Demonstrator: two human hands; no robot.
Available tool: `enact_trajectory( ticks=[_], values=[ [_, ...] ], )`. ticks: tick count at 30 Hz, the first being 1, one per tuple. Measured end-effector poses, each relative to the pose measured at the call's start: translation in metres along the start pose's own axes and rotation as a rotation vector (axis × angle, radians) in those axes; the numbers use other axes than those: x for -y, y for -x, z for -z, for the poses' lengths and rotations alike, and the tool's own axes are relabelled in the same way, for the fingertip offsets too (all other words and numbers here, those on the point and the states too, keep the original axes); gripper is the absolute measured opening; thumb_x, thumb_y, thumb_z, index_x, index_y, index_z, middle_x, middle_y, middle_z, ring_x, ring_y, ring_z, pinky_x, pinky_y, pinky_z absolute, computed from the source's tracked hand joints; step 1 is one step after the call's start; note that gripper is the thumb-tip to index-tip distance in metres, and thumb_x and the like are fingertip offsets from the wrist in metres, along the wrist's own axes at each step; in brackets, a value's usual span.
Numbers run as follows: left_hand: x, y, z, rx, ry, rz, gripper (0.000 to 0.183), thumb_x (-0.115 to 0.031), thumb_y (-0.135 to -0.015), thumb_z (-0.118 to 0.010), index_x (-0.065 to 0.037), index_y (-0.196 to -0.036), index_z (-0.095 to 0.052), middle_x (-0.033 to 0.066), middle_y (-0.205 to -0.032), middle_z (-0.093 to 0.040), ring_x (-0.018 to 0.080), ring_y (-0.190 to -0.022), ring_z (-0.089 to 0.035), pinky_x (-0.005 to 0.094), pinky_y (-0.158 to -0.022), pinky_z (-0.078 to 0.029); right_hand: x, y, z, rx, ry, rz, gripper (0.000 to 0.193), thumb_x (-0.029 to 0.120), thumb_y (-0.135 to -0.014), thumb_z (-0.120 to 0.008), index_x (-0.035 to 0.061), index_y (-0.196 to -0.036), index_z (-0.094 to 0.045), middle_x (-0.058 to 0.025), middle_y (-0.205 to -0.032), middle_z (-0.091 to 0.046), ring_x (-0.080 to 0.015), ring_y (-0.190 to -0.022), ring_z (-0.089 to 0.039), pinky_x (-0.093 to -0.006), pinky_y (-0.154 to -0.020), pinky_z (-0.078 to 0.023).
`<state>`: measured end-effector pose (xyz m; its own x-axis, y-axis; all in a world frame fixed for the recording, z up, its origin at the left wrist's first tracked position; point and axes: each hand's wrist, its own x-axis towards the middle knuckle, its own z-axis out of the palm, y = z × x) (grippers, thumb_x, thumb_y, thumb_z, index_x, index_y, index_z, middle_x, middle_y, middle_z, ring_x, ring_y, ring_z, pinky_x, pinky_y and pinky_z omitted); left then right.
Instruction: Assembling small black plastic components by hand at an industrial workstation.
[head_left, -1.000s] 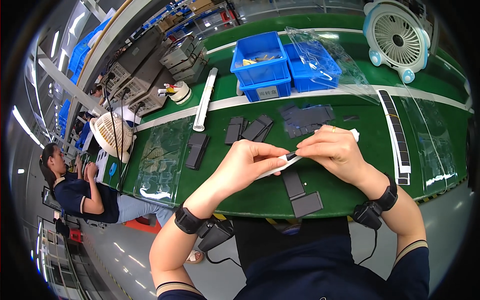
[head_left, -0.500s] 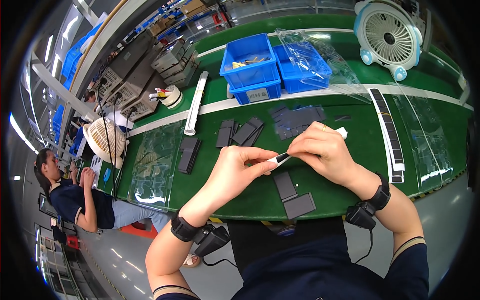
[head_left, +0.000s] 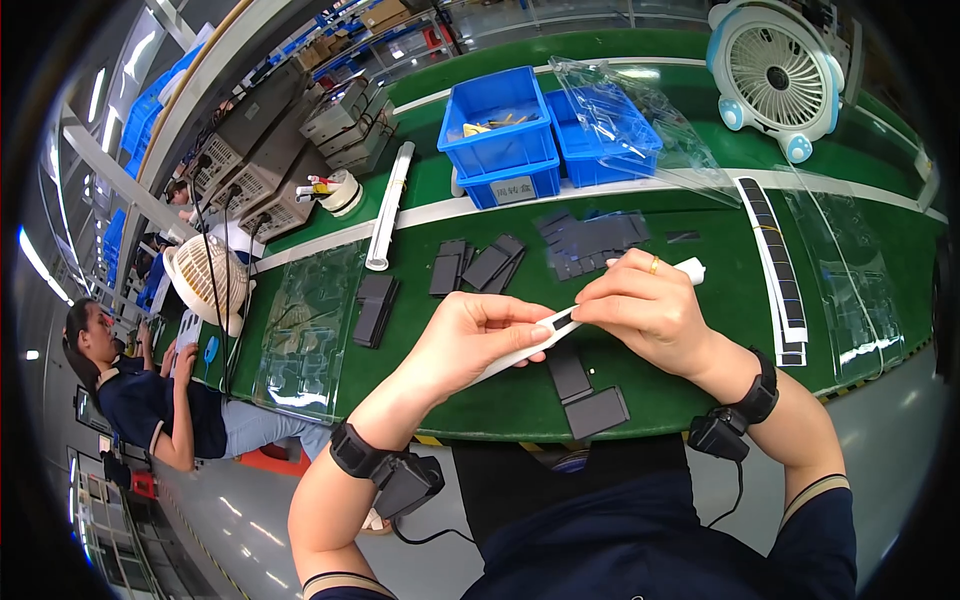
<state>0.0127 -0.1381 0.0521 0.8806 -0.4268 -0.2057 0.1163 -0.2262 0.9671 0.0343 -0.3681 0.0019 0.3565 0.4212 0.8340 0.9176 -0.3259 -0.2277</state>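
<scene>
Between my two hands runs a narrow white backing strip (head_left: 508,362) with black patches on it. My left hand (head_left: 470,340) is closed on it, thumb on top, and one white end slants out below toward me. The fingertips of my right hand (head_left: 645,305) are pinched at a black patch on the strip; whether they grip the patch or the backing is hard to tell. White material shows past the right hand's far side. Two flat dark grey rectangular pieces (head_left: 598,413) lie on the green table (head_left: 450,405) just below my hands, with a tiny pale bit beside them.
Dark pieces lie in small stacks (head_left: 375,310) left of my hands. Thin dark sheets (head_left: 592,243) lie beyond. Clear plastic trays (head_left: 310,340) flank the work area; blue bins (head_left: 500,130) and a fan (head_left: 775,75) stand behind. At the left, a person (head_left: 170,400) sits working.
The strip shows at greater length now, reaching out below my left hand and past my right. My right hand has shifted slightly. The person at left now holds a pale flat piece.
</scene>
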Motion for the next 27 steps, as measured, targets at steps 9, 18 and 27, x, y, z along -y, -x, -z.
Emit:
enact_trajectory(
  ticks=[9, 18, 27],
  values=[
    [0.005, 0.003, 0.005, -0.004, -0.036, 0.052, 0.025, -0.012, -0.088, -0.071, 0.004, -0.108, -0.069, 0.009, -0.087, -0.072, 0.0104, -0.078, -0.068, 0.0219, -0.071, -0.054, 0.004, -0.004, 0.004, 0.165, -0.217, -0.271, 0.019, 0.012, -0.074, -0.078, 0.0087, -0.092, -0.073, -0.0019, -0.088, -0.065, -0.0194, -0.084, -0.055, -0.0353, -0.082, -0.042],
    [-0.001, 0.005, 0.003, 0.049, 0.091, 0.12, 0.027, -0.013, -0.09, -0.07, 0.004, -0.111, -0.068, 0.0094, -0.091, -0.072, 0.0096, -0.079, -0.067, 0.0213, -0.071, -0.054, 0.003, -0.003, 0.006, 0.085, -0.064, -0.027, 0.014, 0.011, -0.072, -0.076, 0.0116, -0.086, -0.074, 0.0021, -0.086, -0.066, -0.0189, -0.078, -0.058, -0.0308, -0.069, -0.049],
    [-0.013, 0.015, 0.078, -0.406, -0.296, -0.031, 0.025, -0.011, -0.091, -0.064, 0.003, -0.111, -0.067, 0.0073, -0.091, -0.07, 0.0116, -0.074, -0.066, 0.0234, -0.066, -0.053, -0.016, -0.003, 0.038, -0.14, -1.45, -0.593, 0.011, 0.002, -0.085, -0.069, 0.0061, -0.095, -0.066, -0.0065, -0.11, -0.059, -0.0157, -0.099, -0.06, -0.0348, -0.094, -0.05]
  ],
)
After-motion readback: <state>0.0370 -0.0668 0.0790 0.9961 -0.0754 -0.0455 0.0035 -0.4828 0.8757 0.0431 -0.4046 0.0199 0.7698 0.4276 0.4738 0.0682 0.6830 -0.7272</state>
